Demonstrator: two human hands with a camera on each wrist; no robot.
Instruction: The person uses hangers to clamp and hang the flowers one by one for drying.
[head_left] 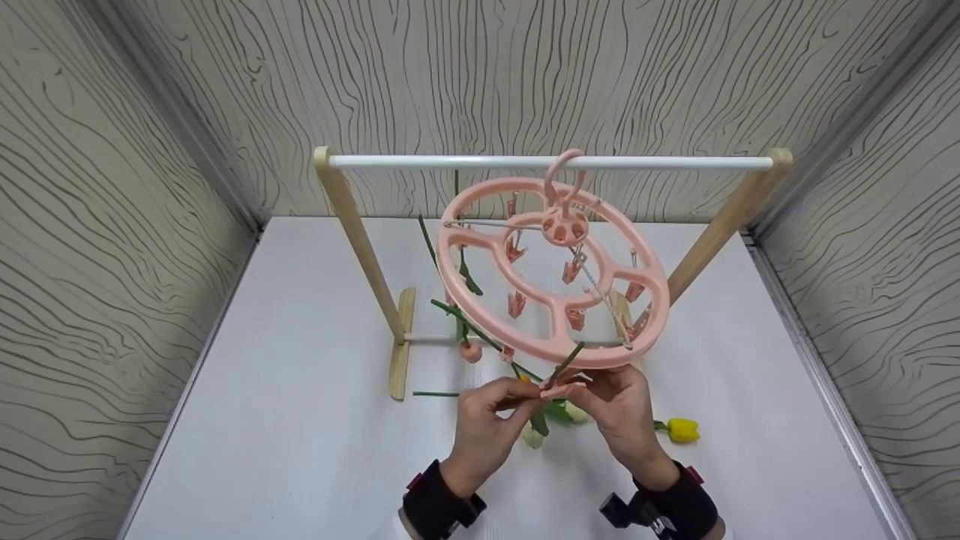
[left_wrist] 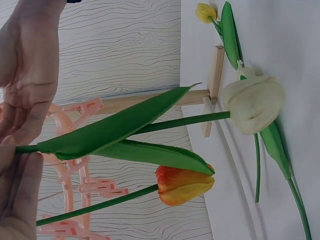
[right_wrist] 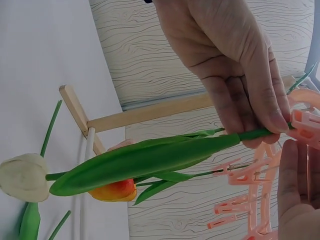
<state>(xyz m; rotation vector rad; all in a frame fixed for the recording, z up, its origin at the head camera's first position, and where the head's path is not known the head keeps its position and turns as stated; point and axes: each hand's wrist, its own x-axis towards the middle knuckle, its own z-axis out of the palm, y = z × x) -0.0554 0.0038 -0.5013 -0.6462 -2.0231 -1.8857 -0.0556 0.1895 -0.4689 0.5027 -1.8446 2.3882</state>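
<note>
My left hand (head_left: 487, 424) pinches the green stem of a white tulip (left_wrist: 255, 105) just below a pink clothespin (right_wrist: 305, 125). My right hand (head_left: 621, 409) grips that clothespin between thumb and fingers, at the near rim of a round pink clip hanger (head_left: 540, 346). The stem's top end pokes up past the clothespin, and the leaves and white bloom hang head-down under my hands. An orange-yellow tulip (left_wrist: 185, 185) hangs from the hanger beside it. Farther left a peach tulip (head_left: 470, 351) hangs too.
The hanger's hook sits over the white bar (head_left: 465, 161) of a wooden stand (head_left: 360, 247). Several spare clips (head_left: 516, 304) dangle from the hanger. On the white table (head_left: 300, 435) lie a yellow tulip (head_left: 682, 430) and another white tulip (head_left: 576, 411). Patterned walls surround the table on three sides.
</note>
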